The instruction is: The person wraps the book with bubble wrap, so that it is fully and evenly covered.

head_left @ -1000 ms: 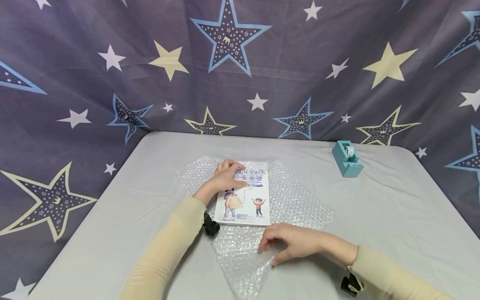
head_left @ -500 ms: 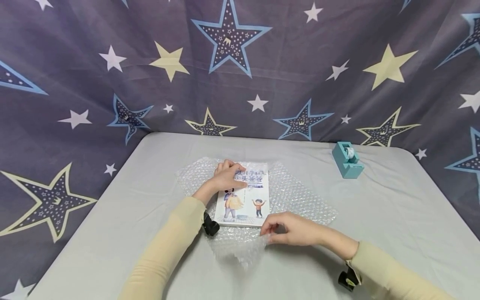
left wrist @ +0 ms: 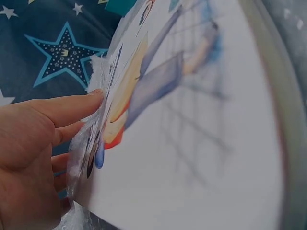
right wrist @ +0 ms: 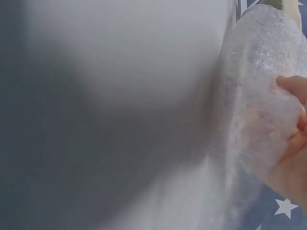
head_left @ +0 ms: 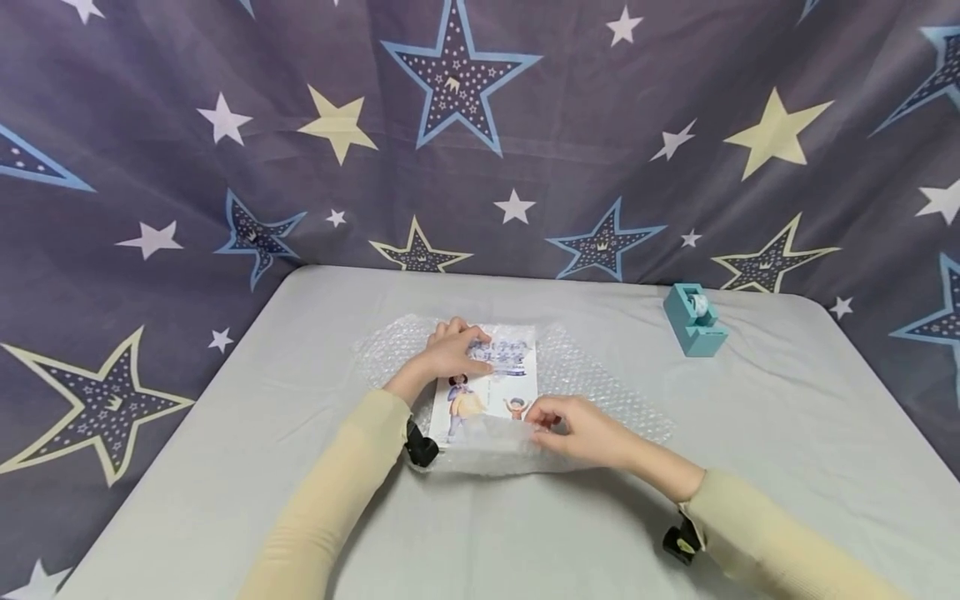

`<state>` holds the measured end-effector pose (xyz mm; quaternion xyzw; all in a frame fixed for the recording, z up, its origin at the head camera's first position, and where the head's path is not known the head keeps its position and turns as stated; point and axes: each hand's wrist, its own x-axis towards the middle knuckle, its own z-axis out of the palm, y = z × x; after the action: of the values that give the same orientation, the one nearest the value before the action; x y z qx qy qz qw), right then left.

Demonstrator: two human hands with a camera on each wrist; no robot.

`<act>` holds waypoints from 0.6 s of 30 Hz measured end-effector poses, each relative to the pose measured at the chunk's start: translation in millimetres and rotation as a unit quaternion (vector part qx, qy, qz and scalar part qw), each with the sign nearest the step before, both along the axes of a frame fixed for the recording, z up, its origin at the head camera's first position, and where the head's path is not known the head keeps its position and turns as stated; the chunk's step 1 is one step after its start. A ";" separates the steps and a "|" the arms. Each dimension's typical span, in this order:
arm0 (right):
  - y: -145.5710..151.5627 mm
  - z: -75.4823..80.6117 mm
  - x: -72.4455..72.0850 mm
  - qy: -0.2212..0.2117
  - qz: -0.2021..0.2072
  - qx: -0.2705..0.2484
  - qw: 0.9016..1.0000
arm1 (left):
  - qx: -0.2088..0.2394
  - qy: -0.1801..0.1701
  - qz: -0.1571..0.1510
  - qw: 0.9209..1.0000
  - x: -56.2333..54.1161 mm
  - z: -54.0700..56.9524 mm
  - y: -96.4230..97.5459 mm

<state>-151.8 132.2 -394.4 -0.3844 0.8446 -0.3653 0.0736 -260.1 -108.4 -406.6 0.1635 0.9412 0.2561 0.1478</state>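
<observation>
In the head view, a white picture book (head_left: pixel 495 392) lies face up on a sheet of bubble wrap (head_left: pixel 592 379). My left hand (head_left: pixel 448 354) rests on the book's upper left, fingers spread and nearly straight; the left wrist view shows that hand (left wrist: pixel 33 143) against the cover (left wrist: pixel 201 158). Between thumb and fingers, my right hand (head_left: pixel 577 427) pinches the near corner of the wrap, which is folded up over the book's lower edge. Seen from the right wrist, the wrap (right wrist: pixel 254 86) bulges beside the hand (right wrist: pixel 290 163). The folded part veils the cover's bottom.
A teal tape dispenser (head_left: pixel 696 321) with a roll of tape stands at the table's back right. The table (head_left: pixel 300 367) has a light grey cloth. Behind it hangs a dark curtain (head_left: pixel 570 100) patterned with stars.
My right hand has taken hold of the wrap's near corner and drawn it up and away from me, over the book's lower edge. The left hand has stayed on the book.
</observation>
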 end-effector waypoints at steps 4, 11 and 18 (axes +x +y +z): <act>-5.9 -1.6 -6.2 0.009 -0.025 0.012 1.000 | 0.000 -0.003 -0.014 1.000 0.6 3.1 -3.3; -15.1 -2.6 -12.7 -0.001 -0.055 0.022 0.998 | -0.023 -0.009 -0.043 0.999 2.3 6.2 -12.3; -11.9 -3.6 -20.6 -0.005 -0.095 0.011 0.995 | -0.044 -0.017 -0.084 0.995 -1.2 13.3 -12.4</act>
<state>-172.4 120.3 -398.0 -0.2995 0.8811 -0.3631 0.0468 -261.2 -120.9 -393.4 0.2309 0.9319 0.2035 0.1921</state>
